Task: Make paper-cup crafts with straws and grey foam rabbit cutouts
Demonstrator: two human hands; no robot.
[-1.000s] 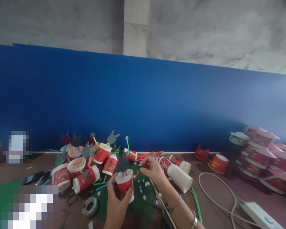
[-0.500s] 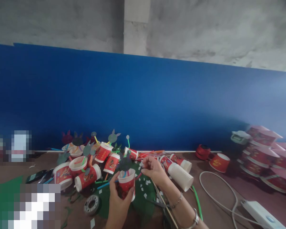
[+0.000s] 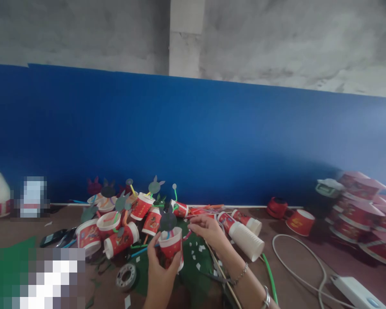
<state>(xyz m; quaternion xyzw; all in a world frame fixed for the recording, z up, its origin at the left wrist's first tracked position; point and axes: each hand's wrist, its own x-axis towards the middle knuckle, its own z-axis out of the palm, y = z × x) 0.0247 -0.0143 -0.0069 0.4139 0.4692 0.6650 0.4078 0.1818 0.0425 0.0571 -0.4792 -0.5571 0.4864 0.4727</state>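
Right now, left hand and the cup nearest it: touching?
Touching. Head view: left hand grips the cup, its thumb across the front, fingers at the left side.

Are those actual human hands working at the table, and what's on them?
Yes, both are bare human hands, with no gloves or sleeves in view. On the right hand side, a thin silvery chain bracelet circles the wrist, with a thicker, shiny silver bangle farther up the forearm. The left hand shows no jewellery.
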